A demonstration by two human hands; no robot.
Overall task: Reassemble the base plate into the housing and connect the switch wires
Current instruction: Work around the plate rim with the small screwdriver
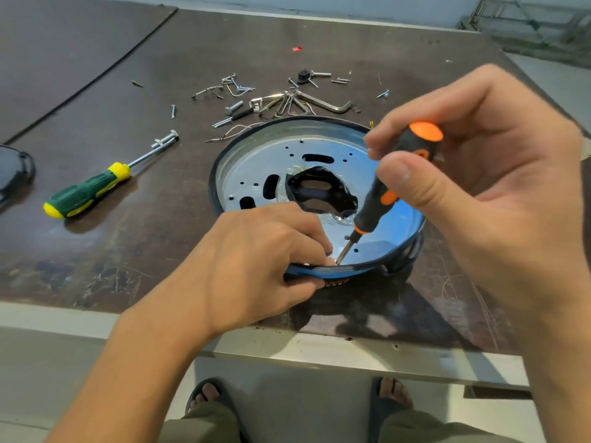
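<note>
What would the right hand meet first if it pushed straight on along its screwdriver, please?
Most likely the base plate near its front rim, beside the fingertips of the left hand; any screw there is hidden.

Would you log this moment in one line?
right hand grips orange screwdriver | tip at base plate | left hand holds housing rim
</note>
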